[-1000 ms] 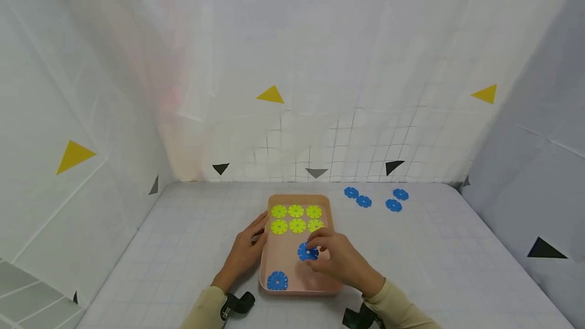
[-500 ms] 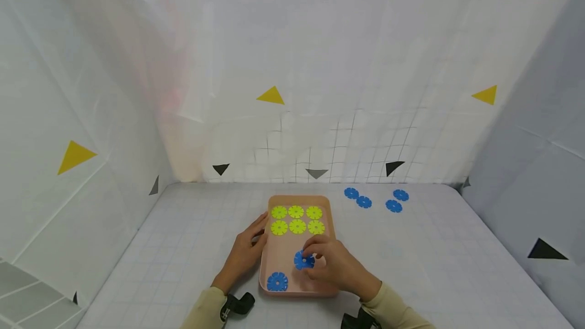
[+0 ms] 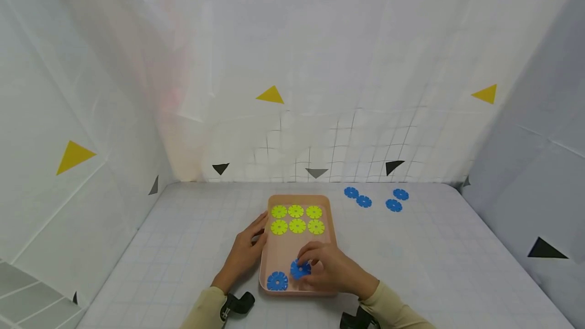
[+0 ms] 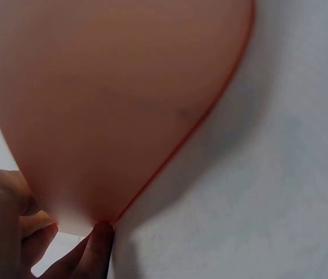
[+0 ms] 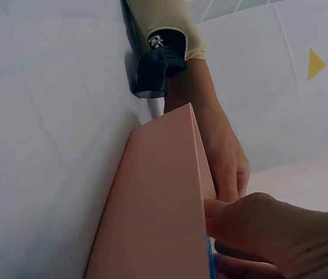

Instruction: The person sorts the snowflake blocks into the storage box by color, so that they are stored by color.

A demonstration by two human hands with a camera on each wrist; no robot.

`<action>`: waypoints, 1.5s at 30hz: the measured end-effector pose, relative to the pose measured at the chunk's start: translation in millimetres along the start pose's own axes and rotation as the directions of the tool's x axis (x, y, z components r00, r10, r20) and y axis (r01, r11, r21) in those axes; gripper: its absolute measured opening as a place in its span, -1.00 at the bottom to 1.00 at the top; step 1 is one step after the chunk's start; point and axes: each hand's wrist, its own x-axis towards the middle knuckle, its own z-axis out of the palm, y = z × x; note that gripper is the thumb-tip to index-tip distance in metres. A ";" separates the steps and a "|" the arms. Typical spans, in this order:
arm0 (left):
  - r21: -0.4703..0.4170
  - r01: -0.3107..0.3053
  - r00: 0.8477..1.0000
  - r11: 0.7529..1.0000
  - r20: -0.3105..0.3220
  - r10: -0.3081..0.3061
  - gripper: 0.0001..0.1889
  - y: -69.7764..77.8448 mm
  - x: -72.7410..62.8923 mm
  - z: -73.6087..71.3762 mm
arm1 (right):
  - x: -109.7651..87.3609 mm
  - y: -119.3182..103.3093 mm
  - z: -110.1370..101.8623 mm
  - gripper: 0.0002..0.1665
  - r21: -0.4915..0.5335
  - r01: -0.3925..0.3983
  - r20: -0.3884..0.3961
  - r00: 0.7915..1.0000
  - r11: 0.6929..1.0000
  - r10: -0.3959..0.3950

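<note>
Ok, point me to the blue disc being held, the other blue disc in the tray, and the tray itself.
held blue disc (image 3: 299, 270), head view, its visible left half.
loose blue disc (image 3: 277, 281), head view, its centre.
pink tray (image 3: 280, 249), head view, bare floor.

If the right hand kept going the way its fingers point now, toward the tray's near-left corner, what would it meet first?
Likely the blue disc lying in that corner of the pink tray. The right hand pinches another blue disc just right of it; a small gap seems to separate the two, though depth is unclear.
</note>
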 end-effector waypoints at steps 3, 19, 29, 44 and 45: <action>0.002 -0.003 1.000 1.000 0.001 0.003 -0.44 -0.5 -0.1 0.1 | -0.3 1.6 1.0 -0.73 -0.008 0.006 0.017 1.000 1.000 -0.006; -0.008 -0.002 1.000 1.000 0.011 0.002 -0.44 -1.5 0.5 -0.3 | 0.6 9.1 6.7 -0.70 0.018 0.078 0.053 0.996 0.997 -0.078; -0.010 -0.016 1.000 1.000 0.006 0.016 -0.44 -0.6 -0.2 -1.6 | 2.2 15.1 9.8 -0.68 0.016 0.070 0.073 0.995 0.997 -0.071; -0.012 0.000 1.000 1.000 -0.002 0.000 -0.44 -1.6 -0.2 0.3 | 2.3 14.8 9.8 -0.64 -0.005 0.079 0.105 0.991 0.997 -0.078; -0.014 0.001 1.000 1.000 -0.002 -0.001 -0.44 -1.5 -0.1 0.3 | 2.2 14.8 9.7 -0.63 -0.007 0.079 0.108 0.991 0.997 -0.078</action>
